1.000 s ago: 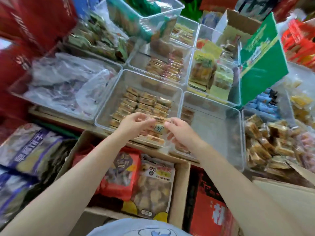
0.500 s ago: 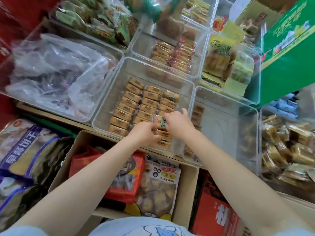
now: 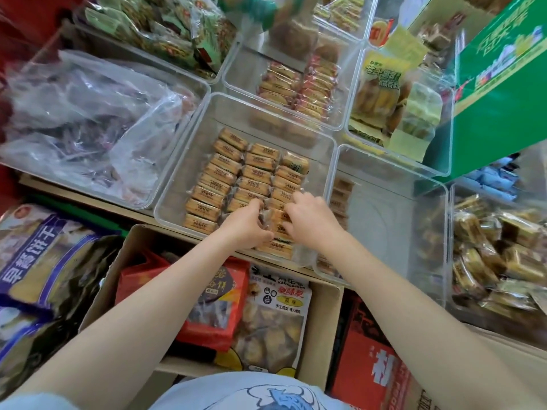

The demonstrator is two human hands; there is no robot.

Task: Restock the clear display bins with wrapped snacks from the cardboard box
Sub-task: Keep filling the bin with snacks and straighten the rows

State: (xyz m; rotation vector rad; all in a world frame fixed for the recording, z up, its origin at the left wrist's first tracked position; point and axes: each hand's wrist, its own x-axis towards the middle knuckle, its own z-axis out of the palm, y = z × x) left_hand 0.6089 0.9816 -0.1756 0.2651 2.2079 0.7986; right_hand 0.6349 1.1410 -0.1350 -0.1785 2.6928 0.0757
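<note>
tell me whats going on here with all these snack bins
A person is restocking a clear bin with wrapped snacks, laid in neat rows. Both hands are down in the bin's near end: the left hand and right hand together pinch one wrapped snack, fitting it into the rows. A cardboard box holding snack bags sits just below.

Both hands are covering the nearest packets in the clear bin (image 3: 189, 161): the left hand (image 3: 247, 227) and right hand (image 3: 310, 221) are hiding how their fingertips meet the wrapped snack (image 3: 273, 217) between them. Right of that bin, the green carton (image 3: 500, 93) is running off the frame, its lettering blurring beyond reading.
</note>
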